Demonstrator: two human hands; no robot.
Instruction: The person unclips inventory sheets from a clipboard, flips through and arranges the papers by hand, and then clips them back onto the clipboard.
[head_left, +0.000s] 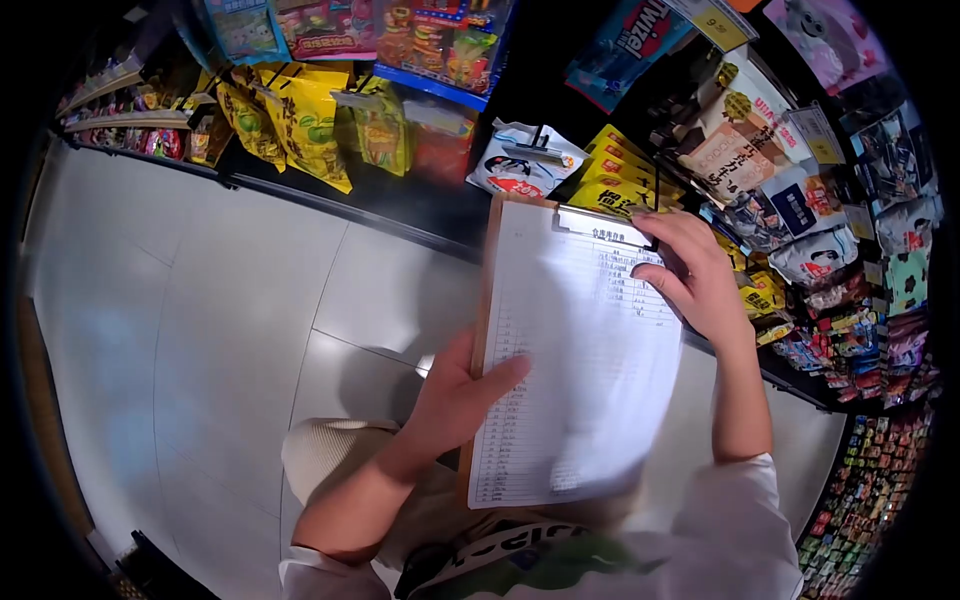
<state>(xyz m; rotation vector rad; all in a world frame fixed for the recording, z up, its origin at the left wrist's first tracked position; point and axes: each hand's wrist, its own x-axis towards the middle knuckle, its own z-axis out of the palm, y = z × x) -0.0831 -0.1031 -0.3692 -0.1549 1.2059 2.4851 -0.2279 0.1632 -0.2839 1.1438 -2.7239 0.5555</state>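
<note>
A brown clipboard point(490, 225) with printed sheets point(570, 350) under its metal clip lies in front of my body. The top sheet carries a table with handwritten entries near its top right. Along the board's left edge my left hand point(455, 395) grips it, thumb over the paper and fingers behind. My right hand point(700, 275) is closed at the upper right corner beside the clip, thumb against the sheet; some of its fingertips are hard to make out. Just beyond the board hang a white snack bag point(525, 160) and yellow snack packets point(615, 175).
Yellow candy bags point(310, 120) and other packets hang from a dark rack along the top. More packaged snacks point(830, 220) fill the shelves on the right. Light tiled floor point(230, 290) spreads at the left. A dark shelf edge point(360, 212) runs past the board's top.
</note>
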